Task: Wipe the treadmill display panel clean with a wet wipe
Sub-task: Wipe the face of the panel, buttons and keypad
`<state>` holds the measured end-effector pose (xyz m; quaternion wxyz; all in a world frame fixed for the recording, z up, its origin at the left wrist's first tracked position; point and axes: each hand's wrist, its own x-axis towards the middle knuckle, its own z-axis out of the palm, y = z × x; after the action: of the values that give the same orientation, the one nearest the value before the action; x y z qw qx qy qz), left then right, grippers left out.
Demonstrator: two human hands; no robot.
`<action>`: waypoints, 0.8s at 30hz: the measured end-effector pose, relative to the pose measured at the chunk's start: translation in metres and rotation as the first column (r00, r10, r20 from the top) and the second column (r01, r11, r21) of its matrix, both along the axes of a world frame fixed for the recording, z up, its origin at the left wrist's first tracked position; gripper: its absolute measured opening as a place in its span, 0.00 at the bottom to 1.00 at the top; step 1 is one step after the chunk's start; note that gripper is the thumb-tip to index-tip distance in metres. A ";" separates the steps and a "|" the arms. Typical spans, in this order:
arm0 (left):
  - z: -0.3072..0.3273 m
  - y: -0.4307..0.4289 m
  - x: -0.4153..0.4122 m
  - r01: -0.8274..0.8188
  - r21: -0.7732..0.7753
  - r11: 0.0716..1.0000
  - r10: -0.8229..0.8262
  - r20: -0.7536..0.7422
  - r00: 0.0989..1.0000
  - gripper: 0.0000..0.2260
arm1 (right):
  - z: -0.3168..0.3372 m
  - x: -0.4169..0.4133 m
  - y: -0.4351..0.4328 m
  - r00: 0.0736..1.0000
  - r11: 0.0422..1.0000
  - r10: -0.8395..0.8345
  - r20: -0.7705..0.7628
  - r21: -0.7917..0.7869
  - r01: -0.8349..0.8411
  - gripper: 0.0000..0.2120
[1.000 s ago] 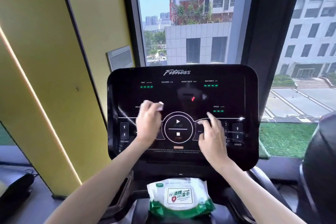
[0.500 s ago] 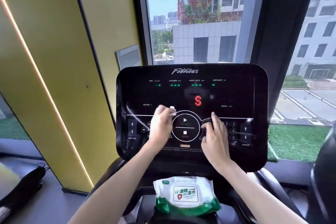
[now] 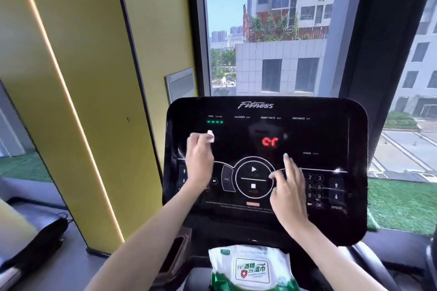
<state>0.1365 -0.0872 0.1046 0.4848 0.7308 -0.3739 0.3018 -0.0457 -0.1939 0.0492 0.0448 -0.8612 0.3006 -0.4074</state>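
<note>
Wipe, small white wet wad (image 3: 210, 136), pinched in left hand (image 3: 199, 160) fingertips against upper-left of glossy black treadmill display panel (image 3: 354, 139). Right hand (image 3: 289, 192), fingers spread, rests flat on panel beside round start/stop control (image 3: 253, 177).

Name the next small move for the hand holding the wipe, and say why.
Probably sweep the left hand and its wet wipe rightward across the display panel, toward the red digits. The wipe sits at the panel's upper left, leaving the centre and right readouts uncovered.
</note>
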 end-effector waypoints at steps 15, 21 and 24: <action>0.054 -0.090 -0.034 -0.112 -0.088 0.990 0.100 -0.131 0.986 0.08 | 0.011 -0.026 -0.027 0.991 0.993 -0.118 -0.061 -0.004 0.118 0.31; 0.057 -0.151 -0.115 0.127 0.037 0.991 -0.127 0.016 0.992 0.10 | 0.010 -0.060 -0.046 0.982 0.982 -0.183 -0.046 0.027 0.184 0.31; 0.058 -0.175 -0.142 0.204 0.131 0.970 -0.214 0.069 0.974 0.12 | 0.009 -0.077 -0.055 0.976 0.974 -0.219 -0.011 0.050 0.219 0.31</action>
<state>-0.0058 -0.2623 0.1626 0.4523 0.7026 -0.4864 0.2553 -0.1230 -0.2487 0.0584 0.0209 -0.8224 0.4043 -0.3998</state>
